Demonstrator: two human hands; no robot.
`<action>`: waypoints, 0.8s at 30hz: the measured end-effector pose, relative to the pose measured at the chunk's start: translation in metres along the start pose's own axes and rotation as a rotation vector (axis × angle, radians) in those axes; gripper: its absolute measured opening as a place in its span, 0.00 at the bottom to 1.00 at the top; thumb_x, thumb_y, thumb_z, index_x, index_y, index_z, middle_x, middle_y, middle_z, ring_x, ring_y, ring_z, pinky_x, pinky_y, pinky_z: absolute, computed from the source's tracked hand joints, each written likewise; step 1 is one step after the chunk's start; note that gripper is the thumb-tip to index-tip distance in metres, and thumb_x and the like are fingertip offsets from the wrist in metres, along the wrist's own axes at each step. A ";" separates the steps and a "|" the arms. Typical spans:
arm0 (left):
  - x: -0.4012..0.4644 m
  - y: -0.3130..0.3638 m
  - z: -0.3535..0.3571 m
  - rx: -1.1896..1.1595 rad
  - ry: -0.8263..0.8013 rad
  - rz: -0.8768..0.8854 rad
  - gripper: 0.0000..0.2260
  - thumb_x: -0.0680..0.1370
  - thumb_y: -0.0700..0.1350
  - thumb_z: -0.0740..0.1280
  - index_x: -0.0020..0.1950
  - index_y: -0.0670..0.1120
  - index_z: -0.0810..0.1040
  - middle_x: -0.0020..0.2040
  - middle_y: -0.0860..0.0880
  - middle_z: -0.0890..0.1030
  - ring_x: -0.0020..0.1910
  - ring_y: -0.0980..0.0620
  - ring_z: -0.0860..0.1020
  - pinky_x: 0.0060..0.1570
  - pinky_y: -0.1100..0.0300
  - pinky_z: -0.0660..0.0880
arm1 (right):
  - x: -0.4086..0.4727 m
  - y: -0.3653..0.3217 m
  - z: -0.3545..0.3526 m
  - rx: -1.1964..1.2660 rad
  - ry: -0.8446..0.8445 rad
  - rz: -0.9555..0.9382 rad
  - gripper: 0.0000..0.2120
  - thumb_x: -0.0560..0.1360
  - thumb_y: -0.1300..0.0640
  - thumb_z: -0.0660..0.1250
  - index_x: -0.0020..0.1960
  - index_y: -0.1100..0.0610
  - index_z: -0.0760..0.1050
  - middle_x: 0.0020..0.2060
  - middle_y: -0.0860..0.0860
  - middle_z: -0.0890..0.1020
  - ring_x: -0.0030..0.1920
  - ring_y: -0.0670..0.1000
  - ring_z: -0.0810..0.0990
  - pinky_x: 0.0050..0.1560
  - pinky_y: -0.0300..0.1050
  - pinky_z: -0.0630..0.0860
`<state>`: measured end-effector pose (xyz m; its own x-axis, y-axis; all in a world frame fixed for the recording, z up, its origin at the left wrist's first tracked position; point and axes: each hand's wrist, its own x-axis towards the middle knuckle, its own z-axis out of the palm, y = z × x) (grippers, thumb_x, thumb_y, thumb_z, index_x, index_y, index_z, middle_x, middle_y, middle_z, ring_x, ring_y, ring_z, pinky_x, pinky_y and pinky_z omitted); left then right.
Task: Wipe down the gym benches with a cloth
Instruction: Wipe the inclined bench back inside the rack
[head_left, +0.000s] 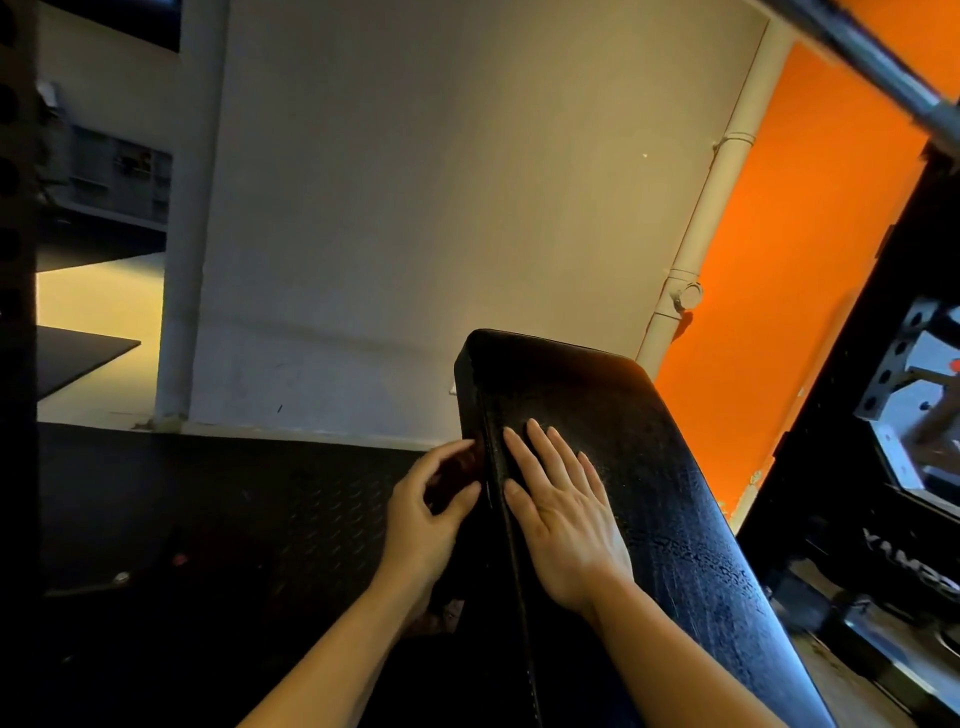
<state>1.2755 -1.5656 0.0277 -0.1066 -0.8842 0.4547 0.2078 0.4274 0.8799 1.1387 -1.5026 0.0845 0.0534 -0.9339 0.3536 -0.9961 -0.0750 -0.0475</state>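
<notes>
**A:** Where's the bench from where you sit?

**B:** I've got the black bench (649, 467) running from bottom centre up to the middle of my view, its far end rounded off in front of the white wall (441, 208). The padded top looks wet, with small beads of liquid showing along its right side.

**A:** And the hands?

**B:** My right hand (563, 514) lies flat on top of the pad, palm down, fingers straight and slightly spread, pointing toward the far end. It holds nothing; it just presses on the surface. My left hand (431, 514) is at the bench's left edge, fingers curled with the fingertips against the side of the pad.

**A:** Is the cloth in that left hand?

**B:** There's something dark and reddish inside the curl of the fingers, and a bit more of the same colour below the wrist, but it's too dim there for me to say whether that is the cloth. I can't tell if the hand is gripping anything.

**A:** What's around?

**B:** Dark patterned floor mat (234, 519) to the left, an orange wall (779, 260) with a white pipe (711, 208) on the right, and a black rack frame (883, 415) at the right edge. A metal bar (883, 57) crosses the top right corner.
</notes>
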 end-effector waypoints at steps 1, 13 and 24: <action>-0.001 -0.001 0.001 0.010 0.014 0.014 0.17 0.76 0.39 0.68 0.62 0.55 0.76 0.60 0.57 0.78 0.61 0.60 0.74 0.61 0.61 0.73 | 0.000 0.000 0.000 -0.003 0.003 0.002 0.22 0.80 0.40 0.37 0.72 0.34 0.34 0.74 0.38 0.34 0.72 0.39 0.28 0.74 0.44 0.31; -0.004 0.014 -0.002 0.087 -0.027 0.043 0.12 0.76 0.42 0.69 0.58 0.54 0.77 0.54 0.59 0.80 0.56 0.64 0.76 0.57 0.66 0.73 | 0.001 0.002 0.003 -0.004 0.012 0.005 0.23 0.81 0.41 0.38 0.74 0.36 0.35 0.75 0.39 0.36 0.73 0.40 0.30 0.75 0.45 0.33; -0.004 0.025 0.007 0.121 0.015 -0.028 0.11 0.77 0.42 0.68 0.58 0.53 0.75 0.54 0.59 0.78 0.56 0.62 0.75 0.54 0.67 0.73 | 0.001 0.001 0.003 0.006 0.014 0.014 0.23 0.81 0.40 0.38 0.74 0.36 0.36 0.76 0.39 0.37 0.74 0.40 0.31 0.76 0.45 0.34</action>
<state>1.2745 -1.5499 0.0489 -0.0961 -0.8983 0.4287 0.0860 0.4215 0.9027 1.1377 -1.5042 0.0820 0.0382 -0.9298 0.3660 -0.9962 -0.0640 -0.0586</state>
